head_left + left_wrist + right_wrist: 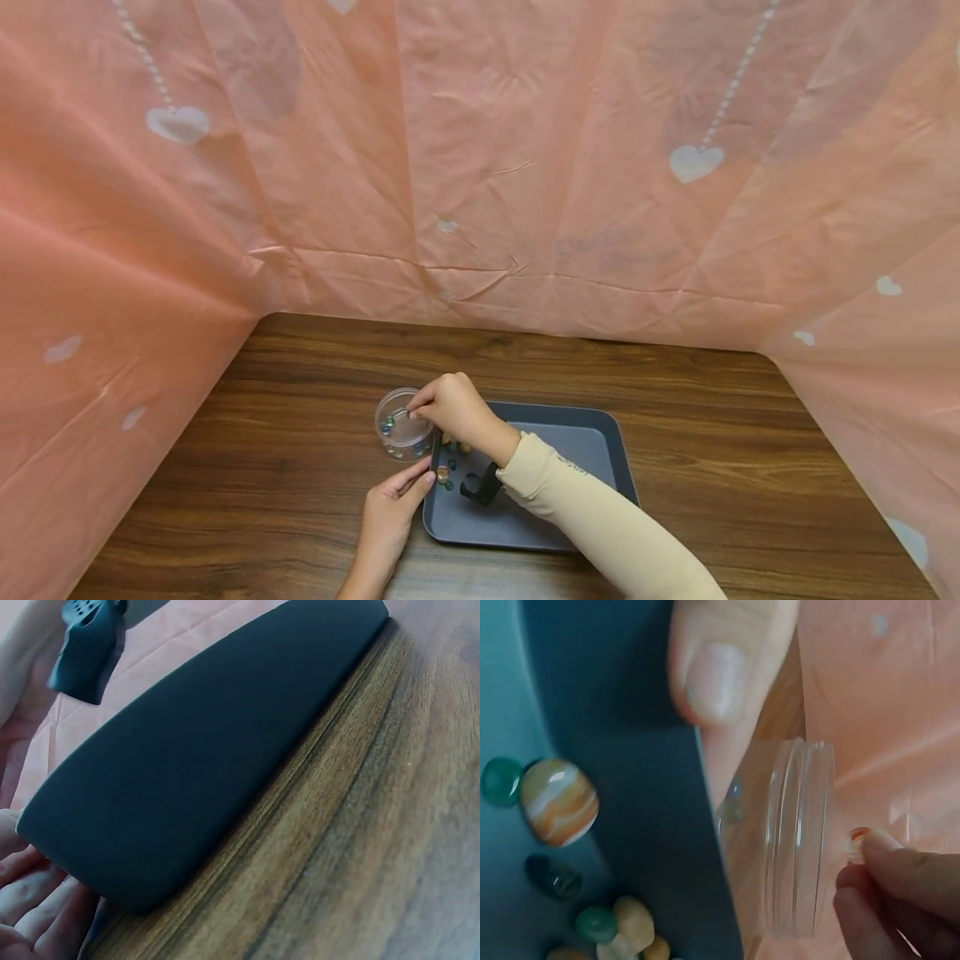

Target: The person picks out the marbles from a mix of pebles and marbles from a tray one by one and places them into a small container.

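Note:
My right hand (455, 410) is over the mouth of a clear round jar (801, 840), pinching a small glassy bead or marble (857, 838) with a reddish-orange mark between thumb and fingertips. Inside the jar lie several shiny marbles or stones (387, 427). My left hand (388, 510) grips the near left corner area of a dark grey tray (562, 410), its thumb over the rim and its fingers against the outer wall. Along that side, the tray holds a striped orange-and-white stone (560, 801), green stones (501, 781) and tan stones (634, 924).
A black strap (482, 486) shows at my right wrist, low over the tray. The jar stands close to the tray's left side on a wooden table (247, 467). Pink cloth (480, 167) with white hearts encloses the table at the back and sides.

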{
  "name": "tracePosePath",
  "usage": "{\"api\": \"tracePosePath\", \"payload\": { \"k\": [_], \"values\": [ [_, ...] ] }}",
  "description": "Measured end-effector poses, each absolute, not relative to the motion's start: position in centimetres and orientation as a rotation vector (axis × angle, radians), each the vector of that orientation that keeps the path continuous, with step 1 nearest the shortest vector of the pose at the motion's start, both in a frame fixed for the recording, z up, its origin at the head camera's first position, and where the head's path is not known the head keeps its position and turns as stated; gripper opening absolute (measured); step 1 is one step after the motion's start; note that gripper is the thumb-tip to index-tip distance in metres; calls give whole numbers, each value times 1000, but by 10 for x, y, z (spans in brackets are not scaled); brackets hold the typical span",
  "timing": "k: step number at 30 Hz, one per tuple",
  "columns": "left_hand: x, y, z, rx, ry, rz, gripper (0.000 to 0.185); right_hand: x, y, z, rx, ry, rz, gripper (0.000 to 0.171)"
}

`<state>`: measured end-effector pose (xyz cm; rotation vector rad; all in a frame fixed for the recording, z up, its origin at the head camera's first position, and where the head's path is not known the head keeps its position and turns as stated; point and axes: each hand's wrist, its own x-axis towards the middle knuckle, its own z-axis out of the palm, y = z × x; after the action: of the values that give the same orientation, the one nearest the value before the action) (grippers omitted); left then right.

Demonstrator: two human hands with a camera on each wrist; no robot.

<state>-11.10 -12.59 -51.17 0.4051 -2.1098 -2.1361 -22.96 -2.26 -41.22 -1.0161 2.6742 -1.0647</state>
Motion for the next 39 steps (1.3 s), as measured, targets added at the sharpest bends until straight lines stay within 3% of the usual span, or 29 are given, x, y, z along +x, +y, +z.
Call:
{"api": "tracePosePath", "payload": {
  "k": [16,28,39],
  "values": [
    [-111,-125,-510,414,-2137,-2119,34,-229,-36,-417,-1100,2688,-937,8],
    [-111,-122,-510,412,-2091,-2153,34,-238,18,-427,-568,2554,-1494,12],
    [-110,-124,-510,436,-2087,-2143,34,-239,69,-451,-251,2539,-1548,10]
  ]
}}
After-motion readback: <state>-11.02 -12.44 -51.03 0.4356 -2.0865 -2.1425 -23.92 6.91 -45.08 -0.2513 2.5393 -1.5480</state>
